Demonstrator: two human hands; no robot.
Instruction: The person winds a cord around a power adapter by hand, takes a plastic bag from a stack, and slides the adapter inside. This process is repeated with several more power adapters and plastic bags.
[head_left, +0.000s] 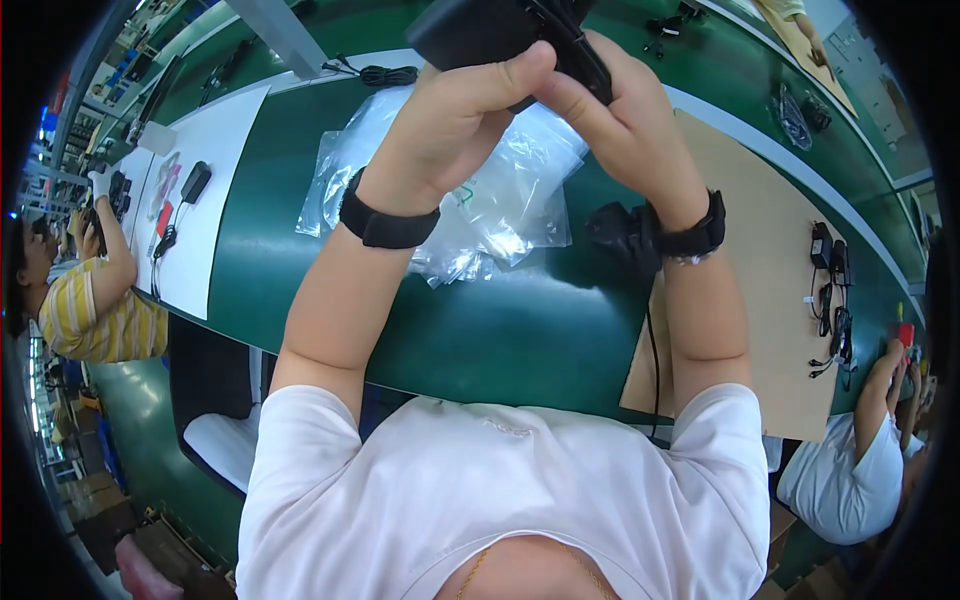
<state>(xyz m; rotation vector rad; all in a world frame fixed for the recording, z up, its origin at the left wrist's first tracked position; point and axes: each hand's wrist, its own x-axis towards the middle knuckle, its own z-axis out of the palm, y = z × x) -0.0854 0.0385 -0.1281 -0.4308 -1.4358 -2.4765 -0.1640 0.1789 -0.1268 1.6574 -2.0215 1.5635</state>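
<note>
At the far left of the frame a co-worker in a striped shirt (95, 310) sits at a white sheet (215, 190) with small black parts on it; their hands are not ours.

Moving toward the middle, a heap of clear plastic bags (500, 205) lies on the green table (480, 330), just below our raised hands. We judge these bags light, limp and slippery, so they would slide under a loose touch.

At the top centre, our left hand (450, 125) is curled around a black adapter block (480, 30), thumb laid across its lower edge and the other fingers wrapped behind it, out of sight. The block looks like hard, smooth plastic: stiff, probably dense for its bulk, and best held by its flat sides, as it is here.

Touching it on the right, our right hand (620, 120) pinches the black cord (585, 65) where it meets the block, thumb and forefinger pressed together on it. The cord seems bendy and thin, so we would grip it near the block and not tug at the joint.

Further right a brown cardboard sheet (760, 250) carries more black adapters (830, 260), and another person's arm (880, 390) shows at the lower right.
</note>
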